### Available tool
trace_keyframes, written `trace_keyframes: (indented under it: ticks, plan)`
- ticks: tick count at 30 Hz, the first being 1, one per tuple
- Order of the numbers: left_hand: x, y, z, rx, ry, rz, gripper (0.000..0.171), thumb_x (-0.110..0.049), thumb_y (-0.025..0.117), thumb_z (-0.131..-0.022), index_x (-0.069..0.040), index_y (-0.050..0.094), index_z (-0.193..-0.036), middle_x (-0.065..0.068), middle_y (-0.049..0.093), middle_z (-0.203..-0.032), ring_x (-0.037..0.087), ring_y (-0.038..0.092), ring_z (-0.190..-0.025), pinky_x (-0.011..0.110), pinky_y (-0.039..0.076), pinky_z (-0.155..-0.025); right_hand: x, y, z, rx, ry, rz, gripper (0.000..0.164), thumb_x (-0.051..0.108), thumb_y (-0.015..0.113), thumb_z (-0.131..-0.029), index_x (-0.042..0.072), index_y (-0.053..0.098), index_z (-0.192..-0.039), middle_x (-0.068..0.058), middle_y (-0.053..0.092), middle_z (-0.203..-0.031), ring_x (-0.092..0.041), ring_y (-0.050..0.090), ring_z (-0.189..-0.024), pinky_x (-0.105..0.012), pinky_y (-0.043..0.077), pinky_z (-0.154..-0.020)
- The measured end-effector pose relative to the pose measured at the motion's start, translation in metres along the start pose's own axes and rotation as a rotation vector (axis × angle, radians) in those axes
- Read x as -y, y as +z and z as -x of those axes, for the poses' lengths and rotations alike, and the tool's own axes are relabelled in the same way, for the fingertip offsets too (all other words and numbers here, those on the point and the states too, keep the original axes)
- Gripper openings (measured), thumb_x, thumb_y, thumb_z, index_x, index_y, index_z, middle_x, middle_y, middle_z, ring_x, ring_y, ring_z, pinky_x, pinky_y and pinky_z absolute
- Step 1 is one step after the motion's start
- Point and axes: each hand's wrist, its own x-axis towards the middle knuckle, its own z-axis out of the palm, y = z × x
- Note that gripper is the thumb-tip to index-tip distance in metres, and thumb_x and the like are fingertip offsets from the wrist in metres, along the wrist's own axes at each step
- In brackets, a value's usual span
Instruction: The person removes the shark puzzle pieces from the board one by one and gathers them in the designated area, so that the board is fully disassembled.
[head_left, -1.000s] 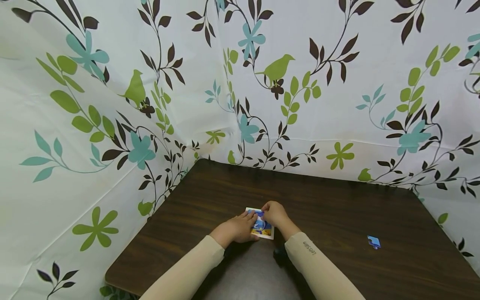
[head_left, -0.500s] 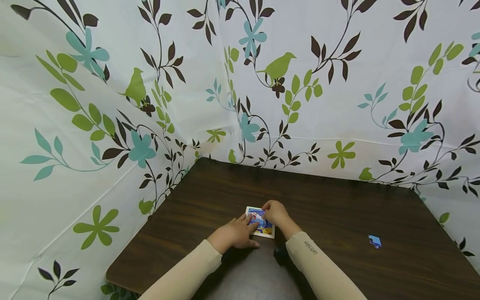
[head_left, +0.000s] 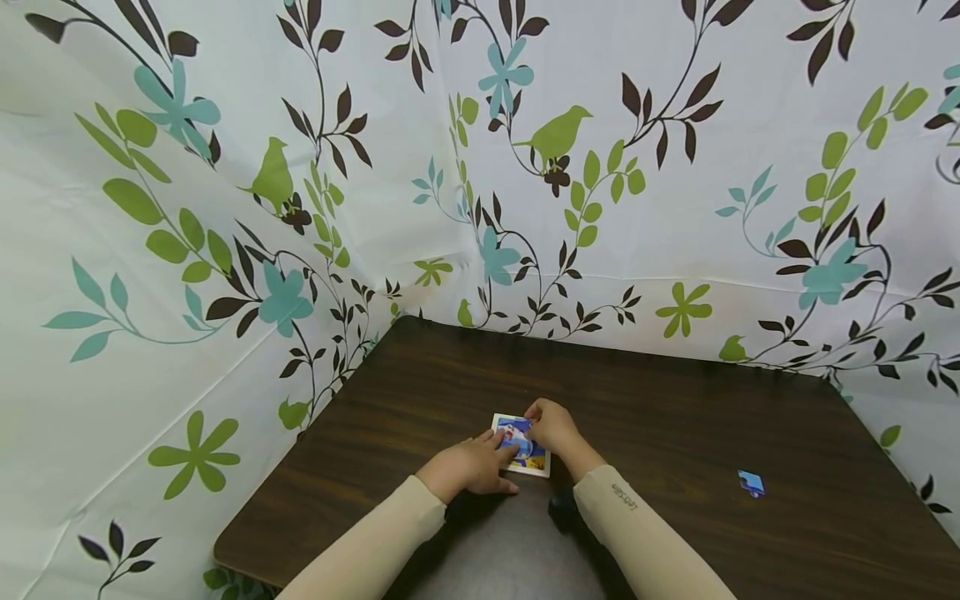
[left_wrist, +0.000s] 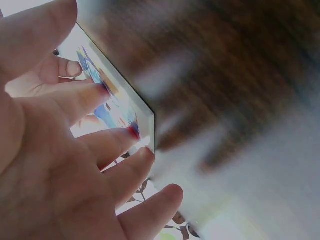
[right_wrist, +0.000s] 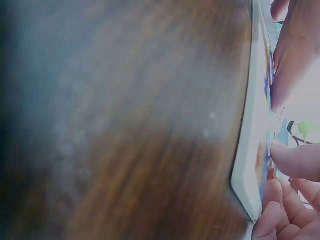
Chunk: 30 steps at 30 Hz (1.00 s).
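A small jigsaw puzzle (head_left: pixel 537 463) in a white frame, with a blue and yellow sea picture, lies flat on the table. My left hand (head_left: pixel 467 467) rests on its left side, fingers spread and fairly straight; in the left wrist view, fingertips (left_wrist: pixel 131 132) touch the picture and frame. My right hand (head_left: pixel 553 427) is at the upper right corner of the puzzle, thumb and curled fingers pinching a blue puzzle piece, mostly hidden by the hand. In the right wrist view the thumb (right_wrist: pixel 295 161) is right over the frame (right_wrist: pixel 246 165).
One loose blue puzzle piece (head_left: pixel 751 483) lies on the dark wooden table (head_left: pixel 645 417), well to the right of both hands. A white curtain (head_left: pixel 645 250) printed with birds and leaves stands behind and left of the table.
My left hand has drawn back slightly left and spread its fingers, uncovering a red and white part of the picture. The right hand stays at the corner with little movement.
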Motion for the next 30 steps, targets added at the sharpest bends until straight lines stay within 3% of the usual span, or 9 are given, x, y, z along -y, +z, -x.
trace_keyframes:
  ticks: [6,13,19,23,30]
  plan:
    - [0.0,0.002,-0.002,0.007,-0.001,-0.005,0.076,-0.063,0.057,-0.091,-0.03,0.034,-0.155,0.005,0.024,-0.165,0.026,0.024,-0.152,0.045,0.032,-0.119,-0.002,-0.002,0.003,-0.012,-0.03,-0.021,0.014,-0.002,0.071,-0.08,0.007,0.066,-0.09,-0.005,0.06,-0.082,-0.019,0.055,-0.074,-0.029,0.044,-0.062]
    - [0.0,0.002,-0.003,0.012,-0.009,-0.011,0.075,-0.063,0.057,-0.092,-0.031,0.033,-0.155,0.004,0.023,-0.166,0.026,0.024,-0.152,0.045,0.032,-0.119,-0.005,-0.005,0.003,0.01,-0.052,-0.041,0.011,0.001,0.072,-0.082,0.009,0.065,-0.086,-0.004,0.061,-0.081,-0.018,0.056,-0.072,-0.028,0.045,-0.06]
    - [-0.002,0.002,-0.004,0.004,-0.017,-0.01,0.073,-0.061,0.059,-0.091,-0.031,0.036,-0.154,0.004,0.026,-0.165,0.025,0.026,-0.152,0.044,0.033,-0.119,-0.008,-0.011,0.004,-0.028,-0.064,-0.088,0.007,0.002,0.071,-0.084,0.007,0.067,-0.088,-0.005,0.063,-0.081,-0.018,0.057,-0.073,-0.028,0.046,-0.061]
    - [-0.002,0.002,-0.003,-0.008,-0.016,0.004,0.072,-0.059,0.061,-0.091,-0.03,0.039,-0.153,0.005,0.028,-0.164,0.026,0.028,-0.151,0.044,0.033,-0.118,-0.016,-0.026,0.002,-0.043,-0.055,-0.137,0.006,0.003,0.071,-0.085,0.005,0.069,-0.091,-0.007,0.064,-0.083,-0.018,0.058,-0.075,-0.027,0.046,-0.061]
    - [0.0,0.001,-0.003,-0.007,-0.019,0.01,0.072,-0.057,0.062,-0.091,-0.03,0.038,-0.154,0.006,0.025,-0.165,0.027,0.026,-0.151,0.046,0.033,-0.118,-0.048,-0.071,0.007,-0.019,-0.023,-0.239,0.012,-0.002,0.068,-0.084,-0.005,0.07,-0.096,-0.01,0.068,-0.083,-0.015,0.061,-0.071,-0.027,0.051,-0.062]
